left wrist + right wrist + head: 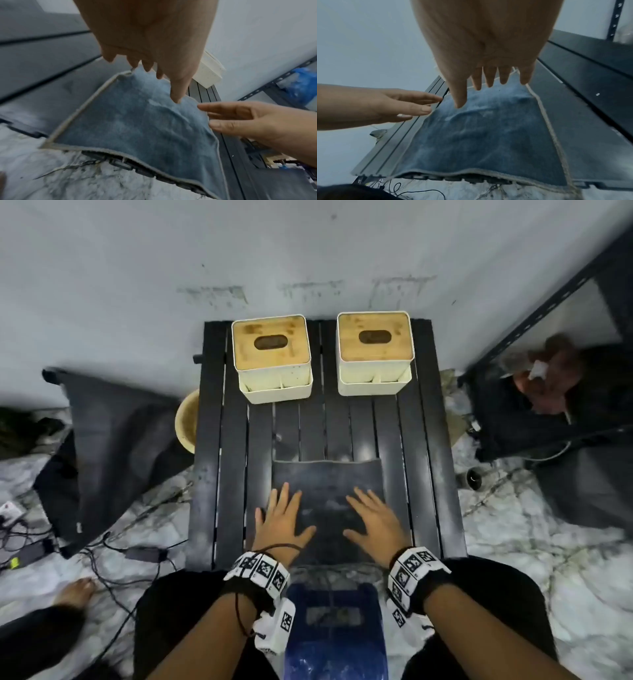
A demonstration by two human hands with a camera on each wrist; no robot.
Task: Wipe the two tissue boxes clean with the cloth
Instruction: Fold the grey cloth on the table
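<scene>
Two cream tissue boxes with wooden lids stand at the far end of the black slatted table: the left box and the right box, each with an oval slot on top. A blue-grey cloth lies spread flat at the near edge, its front hem hanging slightly over. My left hand lies over the cloth's left part with fingers spread straight. My right hand lies over its right part, fingers also straight. Neither hand grips anything.
A wall stands directly behind the table. A round wooden bowl sits off the table's left side. Dark bags and cables lie on the marble floor to the left, a metal shelf frame to the right. A blue stool is between my knees.
</scene>
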